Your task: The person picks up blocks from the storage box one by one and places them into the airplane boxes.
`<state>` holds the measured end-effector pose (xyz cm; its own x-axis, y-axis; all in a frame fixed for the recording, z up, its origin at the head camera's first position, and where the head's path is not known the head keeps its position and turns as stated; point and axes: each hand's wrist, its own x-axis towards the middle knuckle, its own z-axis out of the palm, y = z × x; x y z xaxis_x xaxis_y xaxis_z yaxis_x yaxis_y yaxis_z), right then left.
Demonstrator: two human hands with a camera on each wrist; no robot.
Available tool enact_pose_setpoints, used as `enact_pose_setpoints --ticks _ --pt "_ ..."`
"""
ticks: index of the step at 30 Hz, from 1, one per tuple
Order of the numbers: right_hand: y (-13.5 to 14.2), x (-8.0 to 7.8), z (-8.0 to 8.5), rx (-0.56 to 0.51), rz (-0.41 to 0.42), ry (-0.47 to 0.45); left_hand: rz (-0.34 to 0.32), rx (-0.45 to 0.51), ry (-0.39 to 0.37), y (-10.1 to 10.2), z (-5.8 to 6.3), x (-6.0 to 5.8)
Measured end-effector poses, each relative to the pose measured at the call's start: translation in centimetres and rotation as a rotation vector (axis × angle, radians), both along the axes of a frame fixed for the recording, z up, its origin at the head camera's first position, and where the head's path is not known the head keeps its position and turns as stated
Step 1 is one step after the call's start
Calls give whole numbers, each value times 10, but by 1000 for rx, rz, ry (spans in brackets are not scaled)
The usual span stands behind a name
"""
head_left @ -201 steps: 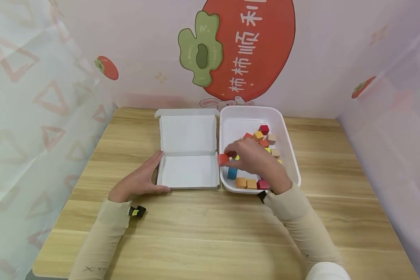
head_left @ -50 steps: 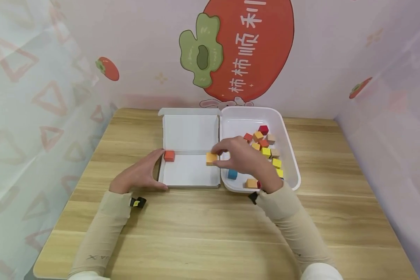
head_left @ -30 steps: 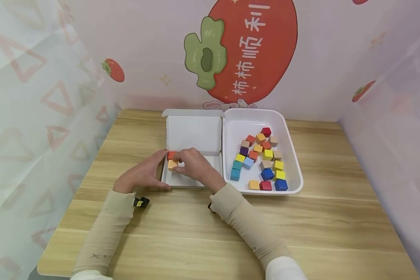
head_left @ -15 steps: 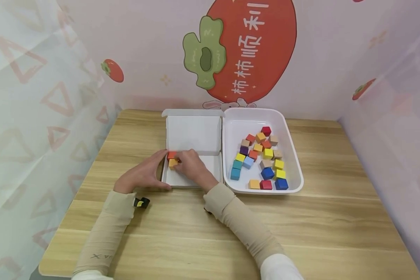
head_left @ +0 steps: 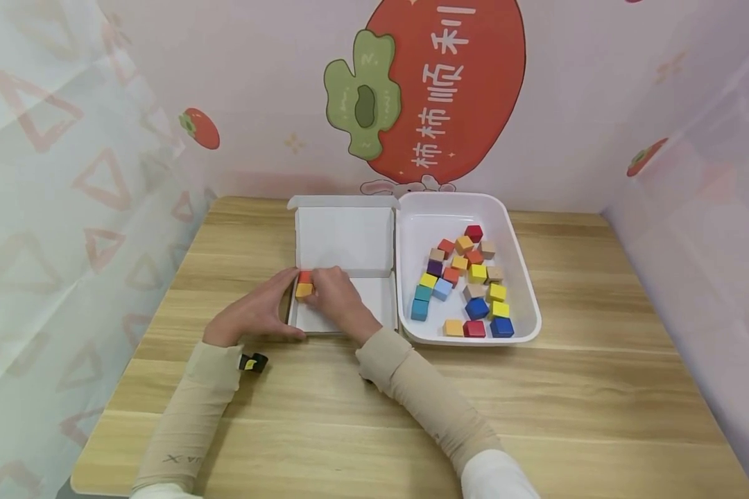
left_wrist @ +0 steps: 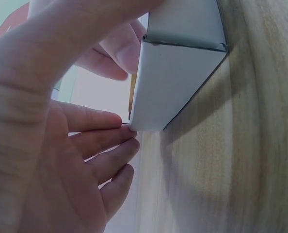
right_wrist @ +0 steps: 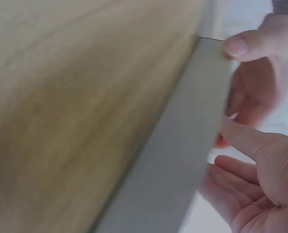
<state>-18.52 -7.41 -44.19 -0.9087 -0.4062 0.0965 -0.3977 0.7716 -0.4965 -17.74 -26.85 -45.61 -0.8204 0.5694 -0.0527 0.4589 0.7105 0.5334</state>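
In the head view, an orange cube (head_left: 304, 291) lies in the white cardboard box (head_left: 381, 298), against the near side of a red cube (head_left: 306, 276) by the left wall. My right hand (head_left: 336, 298) reaches into the box, its fingertips against the orange cube's right side; the contact is partly hidden. My left hand (head_left: 250, 315) rests along the box's left side, thumb at the front corner and fingers towards the back. The left wrist view shows the left hand's fairly straight fingers (left_wrist: 105, 141) touching the box corner. The box lid (head_left: 345, 239) stands raised.
A white plastic tray (head_left: 406, 215) stands just right of the box, with several loose cubes in red, orange, yellow, blue, teal, purple and plain wood. Both sit on a wooden table (head_left: 324, 423), near the patterned wall behind.
My right hand has carried the orange cube from the tray into the box, next to the red cube placed earlier. In the last half second the orange cube slid slightly left to the wall.
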Motion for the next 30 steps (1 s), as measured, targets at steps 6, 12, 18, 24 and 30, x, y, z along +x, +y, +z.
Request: enact_pose_setpoints --ticks 6,12,18,24,30 --pt "19 17 35 6 51 -6 5 -10 -20 0 1 1" --pt "57 35 74 -29 92 -44 9 -22 -26 0 1 1" --pt "110 43 98 -9 78 -93 30 -72 -53 -1 2 2" --pt "171 47 101 44 32 -110 27 -100 -43 0 2 2" --pt "221 49 87 101 14 -143 36 -94 -59 -1 2 3"
